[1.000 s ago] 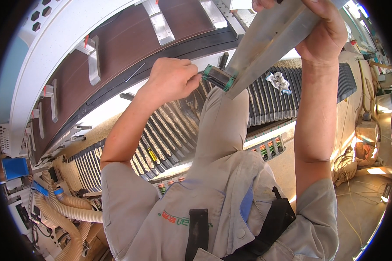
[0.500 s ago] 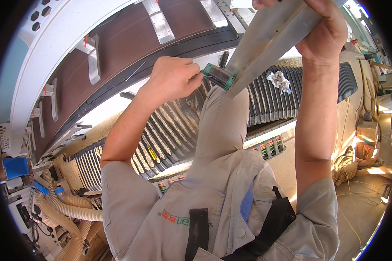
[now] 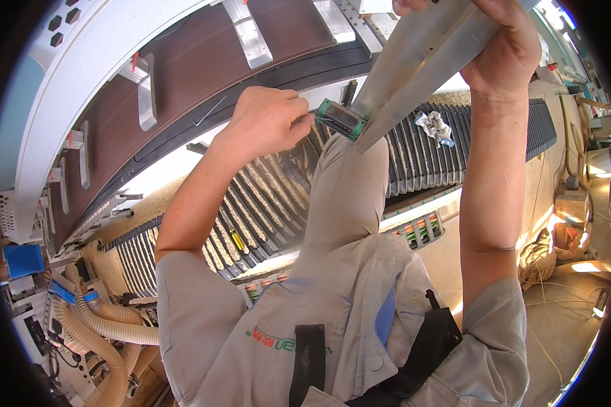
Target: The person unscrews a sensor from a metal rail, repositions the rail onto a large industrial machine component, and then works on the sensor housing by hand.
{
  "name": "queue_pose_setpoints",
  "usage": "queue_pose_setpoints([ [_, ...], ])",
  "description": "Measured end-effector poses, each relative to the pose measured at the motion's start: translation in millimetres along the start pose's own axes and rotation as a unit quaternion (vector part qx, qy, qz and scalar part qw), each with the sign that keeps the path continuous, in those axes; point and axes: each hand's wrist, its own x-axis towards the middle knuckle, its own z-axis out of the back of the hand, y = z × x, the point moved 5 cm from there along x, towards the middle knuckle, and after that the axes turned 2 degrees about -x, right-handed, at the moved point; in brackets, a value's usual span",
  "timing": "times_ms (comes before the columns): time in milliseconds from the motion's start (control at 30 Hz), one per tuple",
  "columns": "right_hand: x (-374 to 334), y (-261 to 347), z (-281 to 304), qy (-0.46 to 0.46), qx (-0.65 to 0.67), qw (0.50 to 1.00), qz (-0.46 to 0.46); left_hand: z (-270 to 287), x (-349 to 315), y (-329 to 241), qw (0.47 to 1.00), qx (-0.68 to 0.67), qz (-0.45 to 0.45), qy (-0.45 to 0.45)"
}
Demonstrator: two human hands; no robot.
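Note:
My right hand [image 3: 502, 57] grips a long grey metal profile [image 3: 421, 61], which slants down toward my knee. At the profile's lower end sits a dark slide block with green end caps [image 3: 341, 119]. My left hand [image 3: 271, 121] is closed, its thumb and fingers pinched right beside the block's left end. Whatever lies inside that pinch is hidden or too small to name.
Black ribbed bellows [image 3: 424, 159] dusted with shavings run across beneath my leg. On them lie a crumpled white cloth [image 3: 435, 127] and a yellow-handled tool [image 3: 237, 239]. A hex key [image 3: 210, 112] rests on the machine's dark edge. Beige hoses [image 3: 119, 329] coil at lower left.
My left hand has shifted very slightly left and up beside the slide block. The profile and my right hand look almost still.

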Motion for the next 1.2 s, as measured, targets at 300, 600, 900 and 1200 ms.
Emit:
queue_pose_setpoints([
  [300, 2.9, -1.5, 0.5, 0.016, -0.059, 0.998, 0.025, 1.3, -0.6, 3.3, 1.000, -0.012, 0.004, 0.003],
  [600, 3.1, -2.0, -1.9, 0.023, -0.056, 0.998, 0.025, -4.5, 0.9, -4.2, 0.999, -0.032, 0.027, 0.005],
  [900, 1.4, -0.9, -2.0, 0.020, -0.017, 0.999, 0.022, -1.9, 1.2, -1.6, 0.999, -0.030, 0.033, 0.011],
  [1200, 1.9, 0.0, -1.6, 0.019, -0.073, 0.997, 0.033, -3.5, -0.4, 1.0, 1.000, -0.026, 0.011, 0.013],
])
